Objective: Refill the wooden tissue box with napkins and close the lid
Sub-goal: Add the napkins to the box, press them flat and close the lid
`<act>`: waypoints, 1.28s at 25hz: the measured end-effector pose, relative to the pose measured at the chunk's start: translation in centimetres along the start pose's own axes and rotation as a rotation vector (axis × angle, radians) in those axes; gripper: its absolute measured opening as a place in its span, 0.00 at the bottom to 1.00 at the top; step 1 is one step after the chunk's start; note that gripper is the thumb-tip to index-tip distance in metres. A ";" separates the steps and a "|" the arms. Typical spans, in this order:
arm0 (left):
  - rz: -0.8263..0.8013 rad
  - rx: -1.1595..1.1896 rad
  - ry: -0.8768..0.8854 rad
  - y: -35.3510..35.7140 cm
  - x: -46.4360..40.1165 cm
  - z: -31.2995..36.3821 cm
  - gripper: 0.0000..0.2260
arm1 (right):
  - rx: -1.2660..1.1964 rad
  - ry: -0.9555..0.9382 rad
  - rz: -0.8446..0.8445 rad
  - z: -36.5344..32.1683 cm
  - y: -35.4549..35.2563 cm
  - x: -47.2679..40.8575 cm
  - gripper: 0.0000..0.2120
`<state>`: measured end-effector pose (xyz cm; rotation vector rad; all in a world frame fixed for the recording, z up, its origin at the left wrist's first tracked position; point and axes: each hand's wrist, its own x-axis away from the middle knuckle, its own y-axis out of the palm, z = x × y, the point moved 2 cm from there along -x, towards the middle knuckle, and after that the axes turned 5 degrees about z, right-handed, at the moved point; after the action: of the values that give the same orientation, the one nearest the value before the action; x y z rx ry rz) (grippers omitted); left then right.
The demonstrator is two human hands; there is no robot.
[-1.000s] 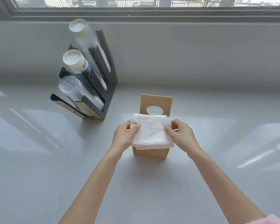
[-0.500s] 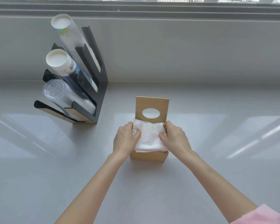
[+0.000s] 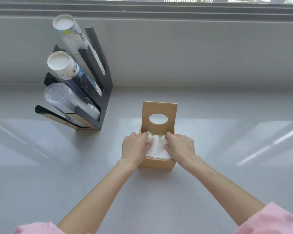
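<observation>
while palms face down | hands (image 3: 157, 146) pinch napkins (image 3: 157, 149) | box (image 3: 156, 163) open

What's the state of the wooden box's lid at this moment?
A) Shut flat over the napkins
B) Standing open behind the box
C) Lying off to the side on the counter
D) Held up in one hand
B: the lid, with its oval hole, stands upright behind the wooden box while the left hand and right hand press the napkins into it.

Both bare forearms reach forward from pink sleeves; left hand (image 3: 134, 146) and right hand (image 3: 181, 146) face each other, palms down, fingers curled in a grip.
</observation>
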<state>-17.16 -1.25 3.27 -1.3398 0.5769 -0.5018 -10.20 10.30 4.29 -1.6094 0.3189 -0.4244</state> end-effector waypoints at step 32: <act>-0.600 -0.241 0.314 -0.2 -2.1 1.1 0.15 | 0.083 -0.301 -0.273 0.1 0.8 -0.6 0.15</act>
<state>-18.10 0.89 3.80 -1.6805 0.4931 -1.1766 -10.65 10.56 3.41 -1.6132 -0.1465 -0.3898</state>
